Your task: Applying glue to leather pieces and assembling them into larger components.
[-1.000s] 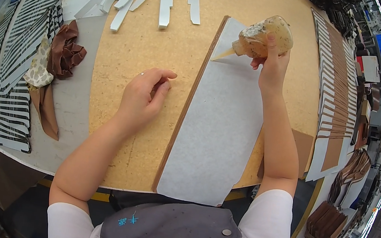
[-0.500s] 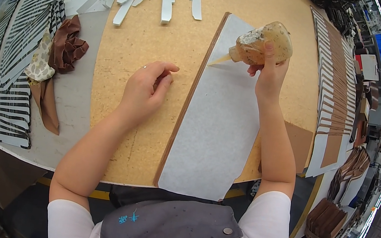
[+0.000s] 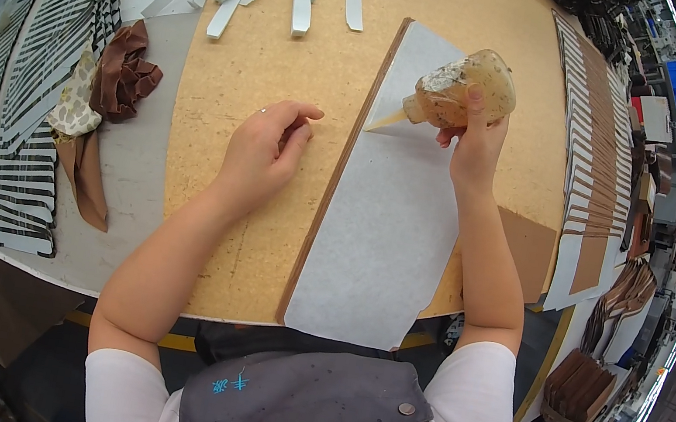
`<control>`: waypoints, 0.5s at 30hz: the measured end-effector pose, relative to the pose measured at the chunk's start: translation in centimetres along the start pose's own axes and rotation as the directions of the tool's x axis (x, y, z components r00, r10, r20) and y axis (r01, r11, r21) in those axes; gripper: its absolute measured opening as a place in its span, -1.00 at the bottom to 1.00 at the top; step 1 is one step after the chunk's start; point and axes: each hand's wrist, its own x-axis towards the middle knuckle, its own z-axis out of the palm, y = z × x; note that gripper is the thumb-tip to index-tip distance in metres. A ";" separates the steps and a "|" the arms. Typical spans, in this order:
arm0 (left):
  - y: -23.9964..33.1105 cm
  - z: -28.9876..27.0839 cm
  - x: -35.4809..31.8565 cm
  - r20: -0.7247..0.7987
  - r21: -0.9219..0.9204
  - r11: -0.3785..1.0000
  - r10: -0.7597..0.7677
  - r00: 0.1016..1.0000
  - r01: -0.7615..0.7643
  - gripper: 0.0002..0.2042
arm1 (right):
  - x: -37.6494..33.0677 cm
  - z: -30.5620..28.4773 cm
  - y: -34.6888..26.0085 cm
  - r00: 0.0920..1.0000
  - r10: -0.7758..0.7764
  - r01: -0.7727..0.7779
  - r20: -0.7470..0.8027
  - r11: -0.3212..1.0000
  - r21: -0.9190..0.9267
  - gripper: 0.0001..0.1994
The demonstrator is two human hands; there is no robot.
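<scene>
My right hand (image 3: pixel 477 140) is closed round a translucent, stained glue bottle (image 3: pixel 473 87), tilted with its thin nozzle pointing down and left. The nozzle tip is at the long left edge of a white sheet (image 3: pixel 378 235). Along that same edge runs a narrow brown strip (image 3: pixel 331 197), lying under or beside the sheet; which one I cannot tell. My left hand (image 3: pixel 268 147) hovers over or rests on the tan board (image 3: pixel 213 271), left of the sheet. Its fingers are loosely curled, with a gap by the thumb and nothing seen in them.
White strips (image 3: pixel 300 2) are piled at the far side. To the left lie rows of black-and-white strips (image 3: pixel 23 188) and crumpled brown material (image 3: pixel 123 71). A brown panel (image 3: pixel 521 253) sits right of my right forearm, near striped brown pieces (image 3: pixel 599 155).
The bottle and its nozzle tip have moved slightly toward me along the sheet's left edge. My left hand has stayed almost in place.
</scene>
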 end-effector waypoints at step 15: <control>0.1 -0.3 0.0 0.057 0.023 0.999 -0.038 0.998 0.037 -0.83 | -3.8 0.2 -0.7 0.994 0.107 -0.106 0.027 0.994 -0.029 -0.52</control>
